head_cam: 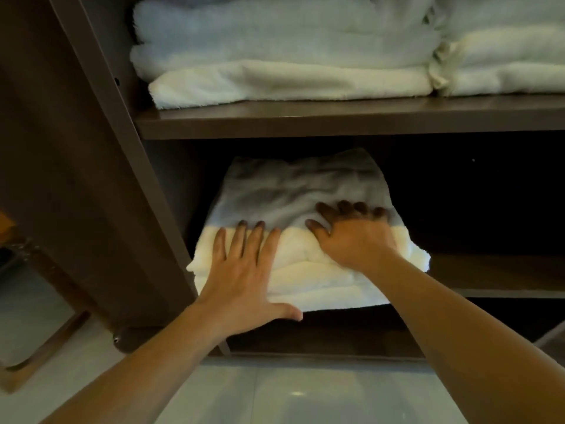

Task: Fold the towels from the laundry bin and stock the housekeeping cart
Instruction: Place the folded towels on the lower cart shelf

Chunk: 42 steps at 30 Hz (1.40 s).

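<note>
Two hands flat on a stack of folded white towels (305, 270) on the lower shelf (489, 273) of a dark brown cart (101, 185): left hand (244, 276) with fingers straight and spread over the stack's near left corner, thumb out along the front edge; right hand (354, 240) pressing the top, fingertips reaching into shadow and hard to make out. Neither gripping. Rear half of the stack dim under the upper shelf (336, 120), back wall lost in darkness. More folded towels (281, 56) above, cut off by the top and right edges. Front of the stack overhanging the shelf lip slightly. Dark open room right of the stack; upright panel close on its left. Pale floor (290, 393) below.
</note>
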Motion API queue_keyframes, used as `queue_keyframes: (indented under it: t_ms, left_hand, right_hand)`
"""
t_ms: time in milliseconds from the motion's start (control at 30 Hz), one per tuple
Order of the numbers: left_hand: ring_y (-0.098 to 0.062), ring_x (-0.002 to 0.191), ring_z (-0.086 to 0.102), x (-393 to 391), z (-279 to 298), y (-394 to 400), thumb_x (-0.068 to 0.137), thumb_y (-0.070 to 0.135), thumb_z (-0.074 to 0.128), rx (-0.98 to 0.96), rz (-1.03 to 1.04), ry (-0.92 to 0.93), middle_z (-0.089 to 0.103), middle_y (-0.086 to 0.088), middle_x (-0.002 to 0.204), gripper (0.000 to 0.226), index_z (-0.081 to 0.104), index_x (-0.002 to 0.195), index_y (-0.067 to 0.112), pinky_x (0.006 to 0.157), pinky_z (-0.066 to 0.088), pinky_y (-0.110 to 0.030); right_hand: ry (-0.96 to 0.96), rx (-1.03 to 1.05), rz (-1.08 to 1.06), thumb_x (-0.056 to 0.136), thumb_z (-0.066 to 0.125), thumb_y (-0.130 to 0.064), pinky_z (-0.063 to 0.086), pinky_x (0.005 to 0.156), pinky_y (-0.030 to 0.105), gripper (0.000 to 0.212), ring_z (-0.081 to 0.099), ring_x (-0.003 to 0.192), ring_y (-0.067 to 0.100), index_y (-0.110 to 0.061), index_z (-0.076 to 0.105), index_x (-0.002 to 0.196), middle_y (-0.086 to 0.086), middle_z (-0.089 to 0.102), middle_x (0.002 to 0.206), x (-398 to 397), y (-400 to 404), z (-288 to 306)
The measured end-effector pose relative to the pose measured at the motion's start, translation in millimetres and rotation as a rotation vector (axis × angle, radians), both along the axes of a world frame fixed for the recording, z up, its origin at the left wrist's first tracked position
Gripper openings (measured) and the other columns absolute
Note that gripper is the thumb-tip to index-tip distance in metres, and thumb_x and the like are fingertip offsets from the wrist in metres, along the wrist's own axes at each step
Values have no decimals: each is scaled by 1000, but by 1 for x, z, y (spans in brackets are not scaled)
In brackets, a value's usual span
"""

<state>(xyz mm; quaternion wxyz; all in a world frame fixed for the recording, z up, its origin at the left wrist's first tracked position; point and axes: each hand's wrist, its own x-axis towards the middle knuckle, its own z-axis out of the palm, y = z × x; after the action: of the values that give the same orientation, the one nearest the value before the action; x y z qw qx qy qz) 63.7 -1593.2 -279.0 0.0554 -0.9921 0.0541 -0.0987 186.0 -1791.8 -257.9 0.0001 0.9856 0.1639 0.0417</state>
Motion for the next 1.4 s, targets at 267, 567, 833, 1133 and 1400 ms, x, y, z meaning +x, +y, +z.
queue_keyframes:
  t_ms: [267, 567, 833, 1133, 1400]
  left_hand:
    - [-36, 146, 34, 21, -10, 18, 59, 84, 66, -9, -73, -16, 35, -8, 157, 125, 14, 156, 25, 118, 22, -60]
    - [-24, 157, 0, 75, -6, 30, 88, 64, 62, -157, 106, 17, 5, 5, 170, 100, -2, 160, 39, 125, -4, -50]
    - [-23, 157, -4, 116, -7, 32, 92, 63, 59, -138, 186, 90, -1, 6, 170, 96, -6, 159, 40, 125, -6, -52]
    - [-26, 157, -10, 112, -8, 28, 95, 63, 52, -106, 213, 109, -8, 4, 170, 94, -12, 159, 39, 124, -8, -55]
    - [-26, 154, -23, 77, -2, 16, 103, 52, 43, -174, 201, 192, -24, 3, 168, 85, -20, 157, 37, 125, -10, -51]
  right_hand:
    - [-258, 45, 82, 98, 11, -66, 27, 111, 63, 73, 41, 136, 43, -25, 47, 147, 15, 48, 149, -47, -13, -14]
    - [-161, 80, 6, 97, 7, -70, -5, 120, 63, 67, 3, 152, 44, -42, 5, 158, 7, 9, 169, 17, 27, -32]
    - [-148, 90, 11, 97, 1, -68, -5, 122, 61, 69, 5, 153, 42, -41, 7, 160, 6, 9, 169, 54, 38, -34]
    - [-100, 100, 28, 97, 4, -69, -7, 124, 53, 71, -6, 154, 38, -38, -5, 160, 6, -4, 170, 49, 37, -34]
    - [-83, 126, 121, 95, 19, -74, 3, 126, 49, 86, -5, 155, 35, -24, 3, 163, 11, -3, 169, -20, 11, -46]
